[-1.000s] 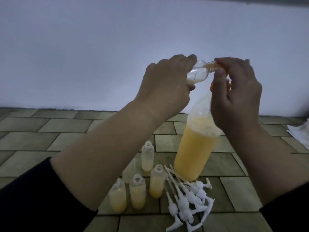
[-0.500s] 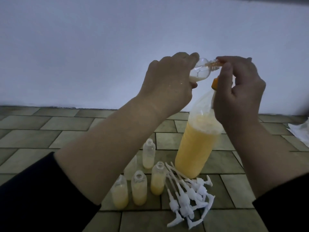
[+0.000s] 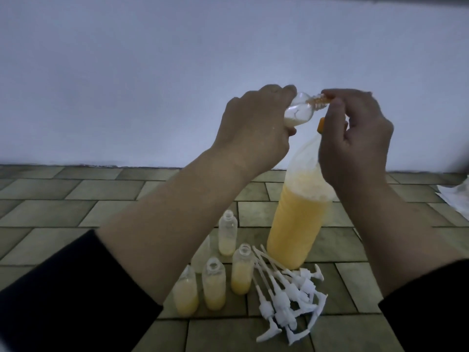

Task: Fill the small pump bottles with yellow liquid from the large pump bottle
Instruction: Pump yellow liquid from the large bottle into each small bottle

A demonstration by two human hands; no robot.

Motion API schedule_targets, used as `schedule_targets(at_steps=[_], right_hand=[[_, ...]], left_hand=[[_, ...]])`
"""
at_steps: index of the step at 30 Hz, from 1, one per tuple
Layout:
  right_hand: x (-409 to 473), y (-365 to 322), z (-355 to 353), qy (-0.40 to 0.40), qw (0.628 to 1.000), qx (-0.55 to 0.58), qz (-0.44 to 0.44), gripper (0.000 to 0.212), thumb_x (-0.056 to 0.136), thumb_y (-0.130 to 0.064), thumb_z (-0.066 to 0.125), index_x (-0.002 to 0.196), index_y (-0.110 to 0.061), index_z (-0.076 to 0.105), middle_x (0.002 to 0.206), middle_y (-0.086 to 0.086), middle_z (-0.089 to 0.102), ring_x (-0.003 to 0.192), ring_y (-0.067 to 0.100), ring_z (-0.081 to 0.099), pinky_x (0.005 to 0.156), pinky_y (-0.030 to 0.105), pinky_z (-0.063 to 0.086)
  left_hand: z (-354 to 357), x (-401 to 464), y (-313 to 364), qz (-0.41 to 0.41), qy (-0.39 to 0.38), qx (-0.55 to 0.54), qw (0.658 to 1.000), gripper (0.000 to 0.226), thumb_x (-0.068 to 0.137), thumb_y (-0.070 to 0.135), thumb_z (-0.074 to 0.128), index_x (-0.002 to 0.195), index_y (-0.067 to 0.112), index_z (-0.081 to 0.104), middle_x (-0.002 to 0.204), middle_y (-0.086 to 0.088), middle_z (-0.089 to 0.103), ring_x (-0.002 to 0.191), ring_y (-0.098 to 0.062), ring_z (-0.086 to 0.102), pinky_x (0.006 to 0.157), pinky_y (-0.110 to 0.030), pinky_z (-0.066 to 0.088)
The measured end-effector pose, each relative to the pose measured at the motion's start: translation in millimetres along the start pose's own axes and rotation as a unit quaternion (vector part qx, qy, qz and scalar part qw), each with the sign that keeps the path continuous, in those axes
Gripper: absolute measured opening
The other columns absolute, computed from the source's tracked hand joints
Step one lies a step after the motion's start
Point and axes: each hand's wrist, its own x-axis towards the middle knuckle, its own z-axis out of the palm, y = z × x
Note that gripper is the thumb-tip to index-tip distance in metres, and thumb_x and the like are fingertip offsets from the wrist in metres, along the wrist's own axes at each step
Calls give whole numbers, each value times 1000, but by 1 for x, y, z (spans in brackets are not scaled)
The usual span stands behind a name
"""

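My left hand [image 3: 253, 128] grips a small clear bottle [image 3: 300, 109], tilted on its side with its neck pointing right; a little pale liquid sits at its bottom. My right hand [image 3: 355, 138] curls over the orange pump head [image 3: 321, 124] of the large bottle [image 3: 299, 219], with its fingertips at the small bottle's neck. The large bottle stands on the tiled floor, more than half full of yellow liquid. The pump spout is mostly hidden by my fingers.
Several small open bottles [image 3: 213, 285], partly filled with yellow liquid, stand on the floor left of the large bottle. A pile of white pump tops [image 3: 289, 298] lies in front of it. A white cloth or paper [image 3: 456, 196] lies at the right edge, a white wall behind.
Both hands and the small bottle have stayed almost in place, shifting slightly. The pale liquid at the small bottle's bottom looks a little deeper.
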Motion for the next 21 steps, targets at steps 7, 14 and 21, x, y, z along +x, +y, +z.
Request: schedule_targets(at_steps=[7,14,21], right_hand=[[12,-15,-16,-81,996,-25,7,37,98,-27,35,109,-10,66,90,-17,56,90,-7,42,107,47,34],[27,-26,-34,-192,977,-82,41,39,101,-40,35,120,-20,62,101,-14,53,100,3,43,85,22,31],[35,-22,-38,-233,963,-137,15,48,100,-48,29,133,-22,52,138,0,51,125,18,44,90,28,30]], left_hand=[[-16,6,-5,-24,-4,-35,999,37,87,30,62,121,22,51,117,2,56,101,-21,54,80,-32,42],[-29,-21,-26,-141,-23,-193,971,36,82,33,68,112,21,54,109,8,59,92,-10,56,72,-21,45],[-40,-118,-63,-304,36,-312,900,35,79,31,72,106,24,52,100,15,63,88,-4,62,73,-26,49]])
